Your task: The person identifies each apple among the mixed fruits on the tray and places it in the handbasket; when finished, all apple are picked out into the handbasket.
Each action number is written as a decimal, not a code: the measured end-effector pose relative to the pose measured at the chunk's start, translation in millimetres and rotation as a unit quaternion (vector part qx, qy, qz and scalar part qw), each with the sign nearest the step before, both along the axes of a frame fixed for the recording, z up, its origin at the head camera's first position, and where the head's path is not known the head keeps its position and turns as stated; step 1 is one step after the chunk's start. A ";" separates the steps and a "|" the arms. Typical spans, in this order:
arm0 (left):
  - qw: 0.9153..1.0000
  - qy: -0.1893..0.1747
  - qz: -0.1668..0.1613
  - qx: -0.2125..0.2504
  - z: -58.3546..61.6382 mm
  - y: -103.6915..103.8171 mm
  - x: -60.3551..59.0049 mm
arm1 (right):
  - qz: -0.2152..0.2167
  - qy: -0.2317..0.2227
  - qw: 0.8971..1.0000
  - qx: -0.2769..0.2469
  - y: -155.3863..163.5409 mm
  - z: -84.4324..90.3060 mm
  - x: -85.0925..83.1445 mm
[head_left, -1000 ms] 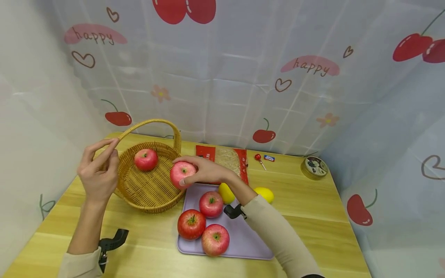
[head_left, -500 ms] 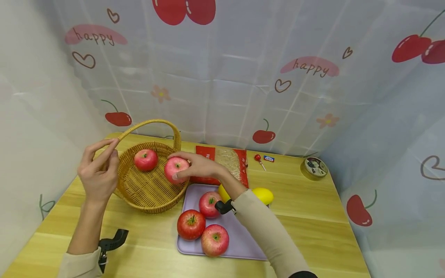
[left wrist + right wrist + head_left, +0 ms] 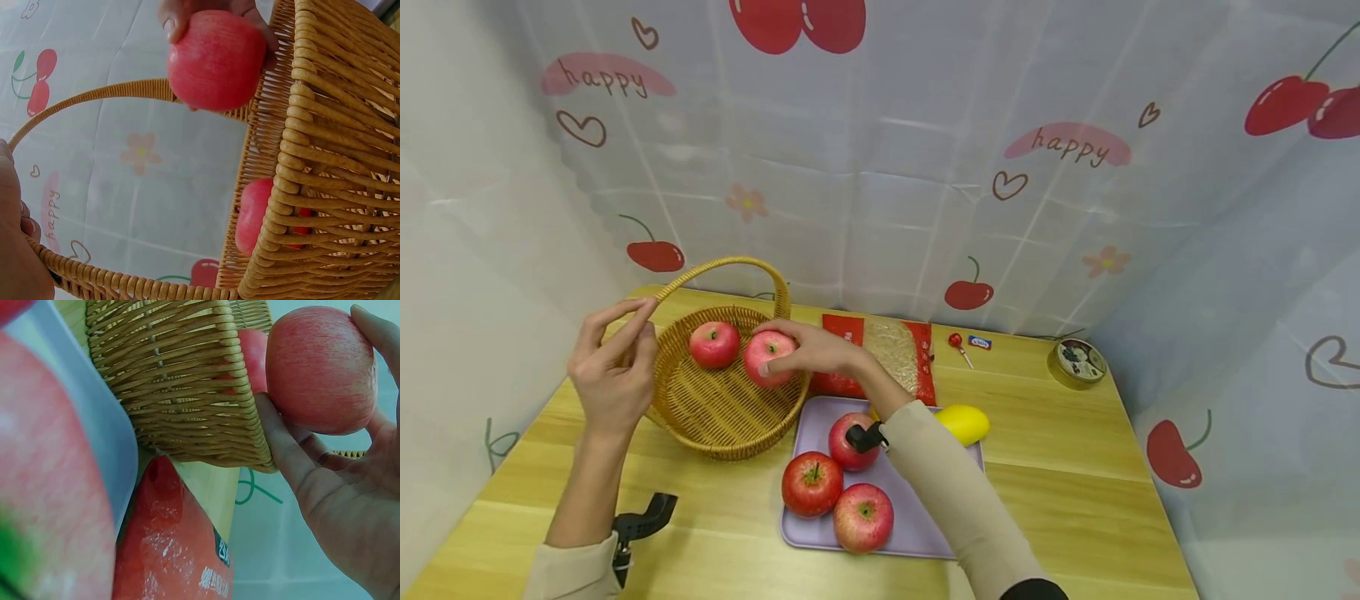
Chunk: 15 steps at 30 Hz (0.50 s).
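My left hand (image 3: pixel 613 375) grips the arched handle (image 3: pixel 730 262) of a woven wicker basket (image 3: pixel 718 452) at its left side. My right hand (image 3: pixel 823 348) holds a pink-red apple (image 3: pixel 767 354) between thumb and fingers, over the right part of the basket. In the left wrist view this apple (image 3: pixel 219 62) hangs above the basket's rim. Another apple (image 3: pixel 714 345) lies inside the basket at the back left. Seen from the right wrist, fingers (image 3: pixel 281 437) of my right hand are right at the basket rim.
Right of the basket a lilac tray (image 3: pixel 925 542) bears several apples (image 3: pixel 863 518) and a yellow fruit (image 3: pixel 965 424), partly behind my right forearm. Farther back are a red food packet (image 3: pixel 891 350), a lollipop (image 3: pixel 956 340), a small blue wrapper (image 3: pixel 980 342) and a round tin (image 3: pixel 1078 362).
My right hand has carried its apple left and slightly back, from the basket's right rim to over its inside. The left hand has stayed on the handle.
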<state>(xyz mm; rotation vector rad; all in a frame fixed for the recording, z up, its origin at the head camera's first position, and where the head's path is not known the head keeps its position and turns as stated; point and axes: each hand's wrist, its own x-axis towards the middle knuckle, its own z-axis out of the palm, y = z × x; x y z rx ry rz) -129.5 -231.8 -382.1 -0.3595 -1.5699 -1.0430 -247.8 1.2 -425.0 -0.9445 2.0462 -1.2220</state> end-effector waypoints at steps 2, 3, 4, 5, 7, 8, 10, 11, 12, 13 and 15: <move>1.000 0.000 0.001 0.000 -0.5 -0.7 -0.4 | -0.002 0.001 1.000 0.003 -3.1 -0.6 -1.8; 1.000 0.000 0.001 0.000 -0.9 -1.1 -0.9 | -0.004 0.001 1.000 0.004 -4.5 -0.8 -2.6; 1.000 -0.001 0.000 0.000 -1.4 -1.7 -1.4 | -0.005 0.001 1.000 0.007 -5.7 -0.9 -3.3; 1.000 -0.001 0.000 0.000 -2.0 -2.4 -2.0 | -0.007 0.000 1.000 0.010 -6.8 -1.1 -3.9; 1.000 -0.001 -0.003 -0.002 -3.4 -4.0 -3.2 | -0.012 0.000 1.000 0.016 -8.8 -1.0 -4.8; 1.000 -0.001 -0.004 -0.003 -4.0 -4.7 -3.8 | -0.014 0.001 1.000 0.019 -9.8 -0.8 -5.3; 1.000 -0.003 -0.006 -0.002 -5.0 -6.0 -4.6 | -0.017 0.004 0.999 0.027 -12.2 -1.0 -6.1; 1.000 -0.004 -0.007 -0.002 -5.3 -6.3 -4.6 | -0.017 0.006 0.999 0.031 -13.5 -1.0 -6.6; 1.000 -0.005 -0.008 -0.001 -5.3 -6.3 -4.3 | -0.016 0.006 0.999 0.033 -14.9 -0.9 -7.0; 1.000 -0.007 -0.007 -0.001 -4.9 -6.0 -3.5 | -0.016 0.007 0.999 0.036 -16.3 -0.8 -7.4; 1.000 -0.008 -0.006 0.000 -4.3 -5.9 -2.6 | -0.015 0.010 0.999 0.042 -20.0 -1.8 -9.2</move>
